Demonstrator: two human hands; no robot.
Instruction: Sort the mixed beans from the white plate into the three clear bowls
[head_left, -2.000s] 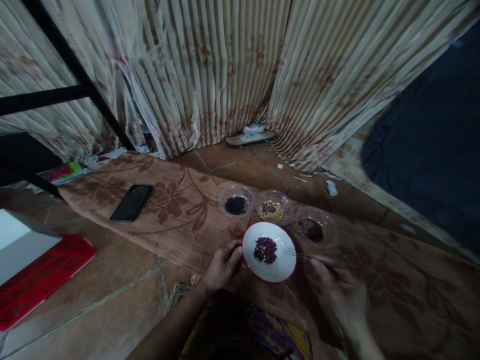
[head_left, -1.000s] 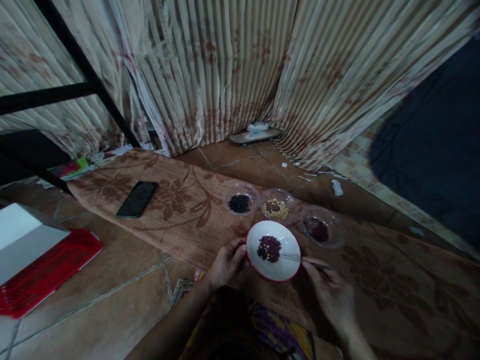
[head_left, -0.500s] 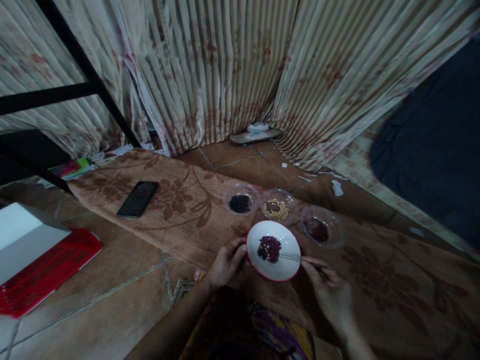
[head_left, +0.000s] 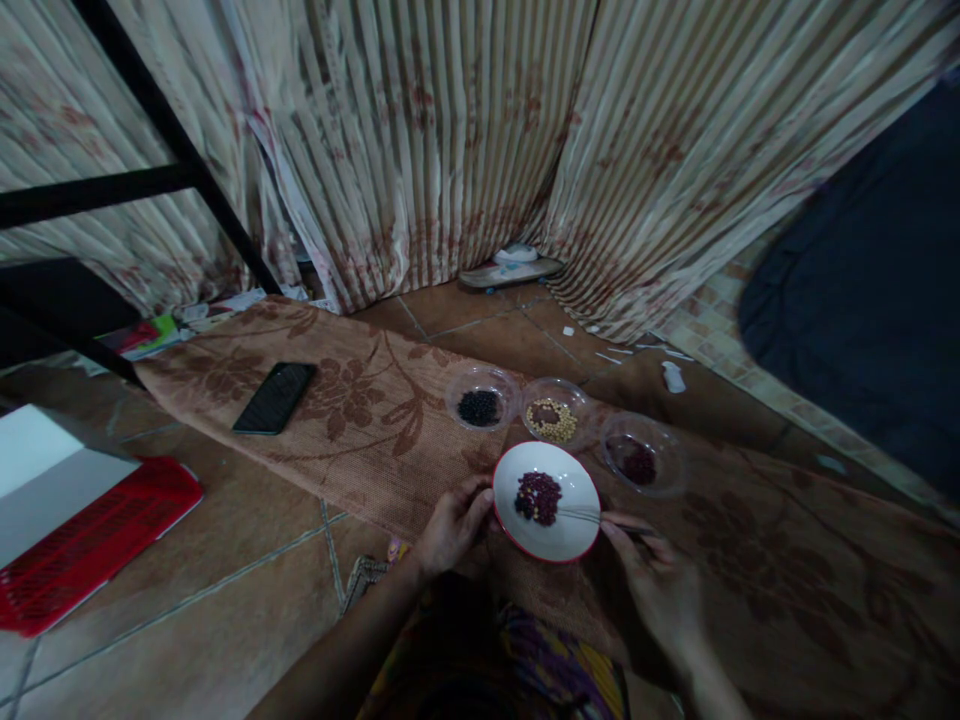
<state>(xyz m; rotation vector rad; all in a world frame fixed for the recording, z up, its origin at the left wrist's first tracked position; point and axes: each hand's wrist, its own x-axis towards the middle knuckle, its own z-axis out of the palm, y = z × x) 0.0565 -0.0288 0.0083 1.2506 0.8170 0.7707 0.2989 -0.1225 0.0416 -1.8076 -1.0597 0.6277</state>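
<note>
A white bowl with a red rim (head_left: 577, 480) stands on the brown patterned cloth, holding dark red beans (head_left: 549, 492) mixed with a few black and yellow ones. My left hand (head_left: 454, 525) pinches the bowl's left rim, thumb on top. In my right hand (head_left: 660, 580) are thin metal tweezers (head_left: 580, 514), their tips reaching into the bowl at the beans; whether a bean is between the tips is too small to tell. Behind the bowl sit three clear plastic bowls with black beans (head_left: 478, 407), yellow beans (head_left: 561, 424) and dark red beans (head_left: 640, 463).
A black phone (head_left: 275, 398) lies on the cloth (head_left: 360, 440) to the left. Beyond the cloth's left edge, a red basket (head_left: 112, 530) and a white box (head_left: 45, 480) are on the tiled floor. Striped curtains (head_left: 450, 150) hang behind, with a skateboard (head_left: 510, 274) at their foot.
</note>
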